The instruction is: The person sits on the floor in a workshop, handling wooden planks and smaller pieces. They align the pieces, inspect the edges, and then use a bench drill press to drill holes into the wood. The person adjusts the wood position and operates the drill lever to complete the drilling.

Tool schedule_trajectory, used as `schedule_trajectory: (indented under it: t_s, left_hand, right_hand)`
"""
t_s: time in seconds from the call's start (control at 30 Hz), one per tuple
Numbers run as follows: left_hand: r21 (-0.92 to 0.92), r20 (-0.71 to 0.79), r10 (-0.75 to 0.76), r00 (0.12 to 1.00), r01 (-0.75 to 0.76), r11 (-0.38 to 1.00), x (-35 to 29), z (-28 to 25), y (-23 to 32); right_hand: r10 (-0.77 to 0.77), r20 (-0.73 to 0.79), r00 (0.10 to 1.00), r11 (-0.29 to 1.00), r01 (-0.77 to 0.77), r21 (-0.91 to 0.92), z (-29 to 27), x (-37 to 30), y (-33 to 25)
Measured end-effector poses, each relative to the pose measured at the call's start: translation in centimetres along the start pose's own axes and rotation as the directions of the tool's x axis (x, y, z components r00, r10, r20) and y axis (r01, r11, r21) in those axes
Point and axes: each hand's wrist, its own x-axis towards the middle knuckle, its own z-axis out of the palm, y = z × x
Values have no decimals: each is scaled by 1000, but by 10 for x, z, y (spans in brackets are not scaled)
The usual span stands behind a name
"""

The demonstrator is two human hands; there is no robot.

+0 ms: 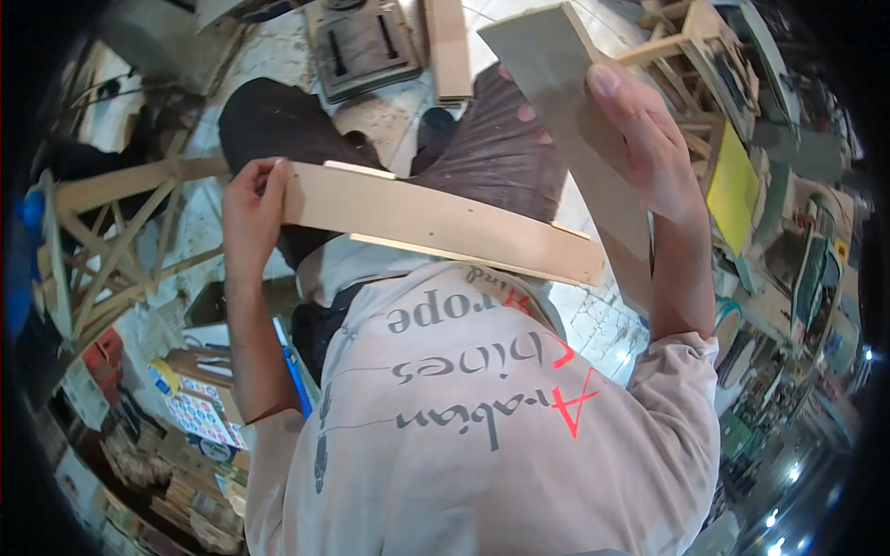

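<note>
A pale wooden board [389, 206] lies across my lap, with thin strips along parts of its long edges and a few small dark dots on its face. My left hand [255, 199] pinches its left end, thumb on top. On the right, my right hand [644, 139] grips a second, greyish flat board [556, 88] by its edge, thumb on its face and the other fingers partly hidden. That second board stands tilted, its broad end away from me. Its lower part passes close to the right end of the pale board; whether they touch, I cannot tell.
A slotted metal machine base [363, 51] and a wooden plank [449, 51] are on the tiled floor ahead. Wooden frames stand at left [139, 222] and far right [691, 37], near a yellow panel [732, 190]. Wood offcuts [190, 496] and a tape roll [164, 378] lie lower left.
</note>
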Motion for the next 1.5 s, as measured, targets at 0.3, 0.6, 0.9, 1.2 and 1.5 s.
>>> schedule_trajectory:
  t_s: [0.3, 0.6, 0.9, 1.2, 1.5]
  left_hand:
    - [589, 9, 76, 997, -67, 805, 8, 13, 8]
    - [604, 153, 60, 986, -142, 784, 8, -7, 6]
    - [603, 123, 167, 978, -207, 771, -5, -4, -3]
    - [505, -62, 313, 948, -240, 829, 6, -9, -10]
    - [-201, -57, 679, 732, -674, 710, -40, 21, 148]
  right_hand:
    - [77, -153, 985, 992, -91, -90, -37, -14, -16]
    - [31, -260, 965, 981, 19, 191, -40, -19, -8]
    - [30, -292, 956, 998, -11, 67, -16, -26, -11]
    - [109, -27, 994, 948, -95, 304, -6, -30, 3]
    - [-29, 251, 968, 901, -83, 426, 25, -49, -10]
